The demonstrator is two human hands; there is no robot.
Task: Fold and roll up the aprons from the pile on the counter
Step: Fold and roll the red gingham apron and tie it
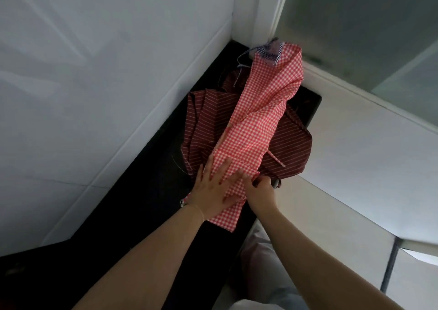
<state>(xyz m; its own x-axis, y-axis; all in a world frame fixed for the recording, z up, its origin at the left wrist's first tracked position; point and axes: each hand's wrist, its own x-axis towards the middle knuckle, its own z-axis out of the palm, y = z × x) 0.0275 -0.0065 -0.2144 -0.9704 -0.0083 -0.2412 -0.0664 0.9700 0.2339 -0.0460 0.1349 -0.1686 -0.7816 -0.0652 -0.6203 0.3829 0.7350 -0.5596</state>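
Note:
A red-and-white gingham apron (258,124) lies in a long crumpled strip across the black counter (142,203), from the far corner down to my hands. Under it is a dark red striped apron (201,120), spread out and wrinkled. A blue striped piece of cloth (270,51) peeks out at the far corner. My left hand (213,188) lies flat with spread fingers on the near end of the gingham apron. My right hand (259,191) pinches the gingham fabric's edge right beside it, fingers curled.
A white tiled wall (94,84) runs along the counter's left side. A frosted window (367,25) and its white sill (355,91) stand at the far right. The counter's front edge drops off to a pale floor (355,167) on the right.

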